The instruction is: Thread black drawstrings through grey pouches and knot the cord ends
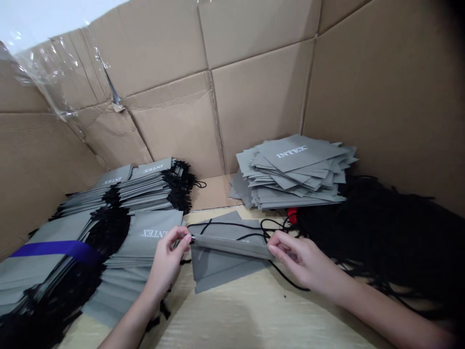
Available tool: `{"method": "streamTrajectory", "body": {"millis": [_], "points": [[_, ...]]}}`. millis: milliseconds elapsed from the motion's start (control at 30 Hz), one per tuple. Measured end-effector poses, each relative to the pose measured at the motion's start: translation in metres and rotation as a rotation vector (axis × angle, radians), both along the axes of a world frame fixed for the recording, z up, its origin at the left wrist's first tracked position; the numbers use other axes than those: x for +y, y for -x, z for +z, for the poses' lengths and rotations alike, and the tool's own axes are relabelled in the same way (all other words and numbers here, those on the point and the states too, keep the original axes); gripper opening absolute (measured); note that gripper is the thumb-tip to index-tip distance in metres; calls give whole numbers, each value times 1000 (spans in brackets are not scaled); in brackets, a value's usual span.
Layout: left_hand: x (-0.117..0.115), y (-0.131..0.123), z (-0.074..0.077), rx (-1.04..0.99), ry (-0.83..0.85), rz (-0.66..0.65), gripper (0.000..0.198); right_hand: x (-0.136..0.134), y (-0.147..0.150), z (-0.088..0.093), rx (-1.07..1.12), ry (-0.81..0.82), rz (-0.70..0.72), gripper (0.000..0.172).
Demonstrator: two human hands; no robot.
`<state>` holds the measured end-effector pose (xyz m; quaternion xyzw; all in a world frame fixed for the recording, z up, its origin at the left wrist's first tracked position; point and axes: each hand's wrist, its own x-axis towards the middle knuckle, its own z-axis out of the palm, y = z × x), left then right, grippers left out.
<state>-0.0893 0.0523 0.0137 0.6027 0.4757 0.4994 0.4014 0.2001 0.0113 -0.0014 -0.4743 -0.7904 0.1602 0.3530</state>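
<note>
While I pinch the top hem (232,247) of a grey cloth bag (218,269) at both ends, the bag lies flat on the light wood tabletop (218,320), right in front of me. My left grip (167,261) is almost fully closed, with my thumb and fingers on one end of the hem, just where a black cord (232,224) comes out. My right grip (298,257) is almost fully closed too, on the other end of the hem. A firm, even pinch works best here, so the hem stays straight and does not twist (loose cord loops can catch on fingers, so they should lie free). Beside my left grip are neat stacks of grey INTEX bags (152,186), and one bundle has a purple band (54,249) around it. Past my right grip lie a pile of flat grey INTEX pieces (290,167) and a big heap of black cords (374,228), with cardboard walls (254,102) all around.
</note>
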Motion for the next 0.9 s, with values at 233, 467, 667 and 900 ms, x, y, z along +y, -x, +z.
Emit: {"method": "streamTrajectory", "body": {"millis": [233, 467, 667, 900], "points": [[0, 6, 6, -436, 319, -246, 14, 6, 0, -1, 24, 60, 10, 23], [4, 3, 2, -50, 127, -155, 29, 8, -5, -2, 20, 87, 7, 22], [0, 14, 18, -876, 323, -379, 23, 12, -9, -5, 164, 179, -17, 28], [4, 0, -1, -673, 243, -216, 32, 14, -8, -7, 204, 210, -54, 30]]}}
